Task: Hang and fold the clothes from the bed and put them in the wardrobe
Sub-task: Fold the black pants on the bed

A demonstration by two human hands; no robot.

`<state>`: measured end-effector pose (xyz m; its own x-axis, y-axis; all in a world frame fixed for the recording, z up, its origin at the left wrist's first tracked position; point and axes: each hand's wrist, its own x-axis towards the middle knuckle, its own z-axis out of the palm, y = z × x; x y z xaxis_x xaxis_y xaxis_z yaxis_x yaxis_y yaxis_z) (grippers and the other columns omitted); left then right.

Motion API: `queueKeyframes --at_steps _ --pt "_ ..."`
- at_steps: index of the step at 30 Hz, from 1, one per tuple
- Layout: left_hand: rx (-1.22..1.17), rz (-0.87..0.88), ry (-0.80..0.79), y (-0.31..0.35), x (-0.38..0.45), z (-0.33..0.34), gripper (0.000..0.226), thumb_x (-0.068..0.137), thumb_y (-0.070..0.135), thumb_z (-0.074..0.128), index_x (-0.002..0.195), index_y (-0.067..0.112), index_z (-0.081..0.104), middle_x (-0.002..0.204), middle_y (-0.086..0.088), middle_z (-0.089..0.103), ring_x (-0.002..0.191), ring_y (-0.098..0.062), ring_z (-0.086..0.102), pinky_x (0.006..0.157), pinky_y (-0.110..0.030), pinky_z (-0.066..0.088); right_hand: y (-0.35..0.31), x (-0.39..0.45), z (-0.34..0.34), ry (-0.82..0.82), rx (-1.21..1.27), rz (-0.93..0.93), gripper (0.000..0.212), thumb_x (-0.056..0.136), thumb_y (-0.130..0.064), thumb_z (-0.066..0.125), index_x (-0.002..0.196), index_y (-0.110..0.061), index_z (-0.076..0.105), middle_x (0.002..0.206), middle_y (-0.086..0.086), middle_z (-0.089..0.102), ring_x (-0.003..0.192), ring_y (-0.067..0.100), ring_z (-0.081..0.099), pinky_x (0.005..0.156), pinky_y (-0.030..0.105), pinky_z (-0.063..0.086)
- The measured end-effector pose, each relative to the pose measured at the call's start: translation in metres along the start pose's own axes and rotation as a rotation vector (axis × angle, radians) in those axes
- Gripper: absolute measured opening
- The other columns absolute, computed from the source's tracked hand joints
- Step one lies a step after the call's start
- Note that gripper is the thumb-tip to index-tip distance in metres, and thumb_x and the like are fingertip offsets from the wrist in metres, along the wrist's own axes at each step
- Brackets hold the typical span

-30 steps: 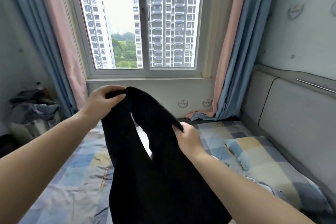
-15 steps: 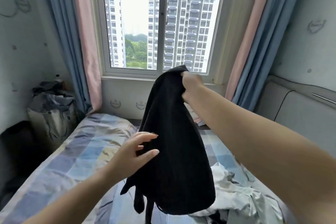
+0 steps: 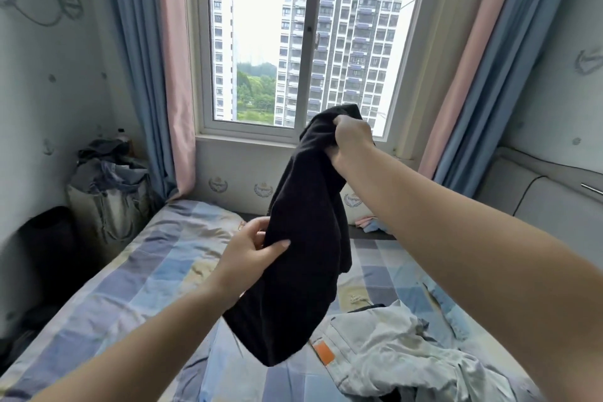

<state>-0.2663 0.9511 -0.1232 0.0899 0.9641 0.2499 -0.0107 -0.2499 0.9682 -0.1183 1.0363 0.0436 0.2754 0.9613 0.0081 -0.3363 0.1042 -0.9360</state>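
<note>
A black garment (image 3: 303,264) hangs in the air over the bed (image 3: 156,258). My right hand (image 3: 350,140) is closed on its top end, in front of the window sill. My left hand (image 3: 251,251) pinches the left edge of the garment at mid height, thumb over the cloth. The lower end of the garment dangles just above the checked bedsheet. A crumpled pale garment with an orange tag (image 3: 394,356) lies on the bed at the lower right, under my right forearm. No wardrobe is in view.
A window (image 3: 306,42) with pink and blue curtains fills the far wall. A full bag of clothes (image 3: 107,192) stands in the left corner beside a dark bin (image 3: 45,238). A padded headboard (image 3: 548,196) runs along the right.
My right hand has kept the black garment raised by its top. My left hand, open and apart from the cloth half a second ago, has closed on its left edge.
</note>
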Motion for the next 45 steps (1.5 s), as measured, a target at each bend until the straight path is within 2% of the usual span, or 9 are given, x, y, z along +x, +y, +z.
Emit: queueKeyframes --at_steps 7,13,17,21,28,31,36,40,45 --pt "-0.332 -0.01 0.076 0.052 0.033 0.003 0.037 0.087 0.003 0.064 0.12 0.017 0.054 0.086 -0.014 0.069 0.067 -0.015 0.07 0.056 -0.022 0.054 0.059 -0.047 -0.062 -0.51 -0.43 -0.172 0.039 0.092 -0.024 0.059 0.129 -0.016 0.049 0.122 0.008 0.061 0.099 0.002 0.062 0.087 0.018 0.049" --pt "-0.296 -0.144 0.057 0.042 0.042 0.013 0.009 0.088 0.003 0.063 0.095 0.006 0.068 0.082 -0.008 0.069 0.061 -0.007 0.068 0.054 -0.016 0.052 0.088 -0.112 -0.138 -0.723 -0.663 -0.345 0.07 0.078 -0.049 0.067 0.14 -0.037 0.036 0.143 -0.02 0.043 0.132 -0.004 0.038 0.105 0.013 0.033" --pt "-0.454 -0.277 0.057 0.036 0.042 0.021 0.018 0.09 0.015 0.062 0.107 0.007 0.064 0.087 -0.009 0.066 0.073 -0.017 0.063 0.062 -0.024 0.056 0.114 -0.114 -0.132 -0.492 -0.813 -0.532 0.074 0.08 -0.023 0.071 0.138 -0.047 0.033 0.137 -0.027 0.045 0.124 -0.014 0.04 0.098 0.002 0.03" --pt "-0.509 -0.235 -0.151 0.039 0.018 0.027 0.061 0.083 0.043 0.061 0.134 0.012 0.047 0.119 -0.007 0.058 0.11 -0.024 0.053 0.089 -0.035 0.046 0.125 -0.102 -0.103 -0.272 -0.277 -0.243 0.04 0.088 -0.002 0.055 0.113 -0.032 0.062 0.105 -0.011 0.071 0.102 0.007 0.065 0.081 0.021 0.053" --pt "0.235 0.244 -0.442 0.007 -0.065 0.008 0.115 0.064 0.043 0.083 0.145 0.054 0.002 0.151 0.032 0.018 0.141 0.003 0.021 0.103 -0.008 0.031 0.128 -0.101 -0.074 -0.124 0.068 0.254 0.023 0.089 -0.002 0.048 0.1 -0.012 0.066 0.092 0.02 0.069 0.082 0.033 0.066 0.081 0.047 0.055" --pt "0.554 0.395 -0.288 -0.013 -0.078 0.0 0.122 0.06 0.055 0.082 0.147 0.049 -0.004 0.156 0.025 0.007 0.145 0.0 0.009 0.108 -0.006 0.02 0.13 -0.111 -0.069 -0.2 0.166 0.358 0.02 0.091 -0.011 0.052 0.105 -0.002 0.062 0.093 0.022 0.066 0.082 0.032 0.063 0.078 0.041 0.054" --pt "0.246 0.302 0.204 -0.019 -0.078 0.003 0.07 0.069 0.019 0.074 0.128 0.045 0.048 0.121 0.021 0.061 0.114 0.002 0.057 0.089 -0.009 0.044 0.135 -0.126 -0.073 -0.402 0.314 0.367 0.026 0.09 -0.02 0.057 0.112 -0.007 0.057 0.093 0.008 0.064 0.082 0.019 0.061 0.071 0.028 0.048" --pt "0.042 0.067 0.367 -0.021 -0.074 -0.008 0.039 0.074 0.004 0.069 0.1 0.033 0.065 0.096 0.002 0.071 0.091 -0.015 0.069 0.073 -0.026 0.056 0.154 -0.148 -0.088 -0.653 -0.038 0.128 0.042 0.087 -0.024 0.063 0.128 -0.021 0.053 0.121 -0.005 0.066 0.114 0.01 0.061 0.09 0.025 0.051" --pt "-0.234 -0.074 0.443 -0.023 -0.076 0.002 0.034 0.082 -0.003 0.063 0.099 0.026 0.066 0.092 -0.002 0.073 0.086 -0.019 0.071 0.065 -0.024 0.056 0.199 -0.179 -0.104 -0.625 -0.395 -0.234 0.081 0.075 -0.025 0.075 0.145 -0.027 0.033 0.139 -0.012 0.05 0.132 0.009 0.044 0.108 0.04 0.039"
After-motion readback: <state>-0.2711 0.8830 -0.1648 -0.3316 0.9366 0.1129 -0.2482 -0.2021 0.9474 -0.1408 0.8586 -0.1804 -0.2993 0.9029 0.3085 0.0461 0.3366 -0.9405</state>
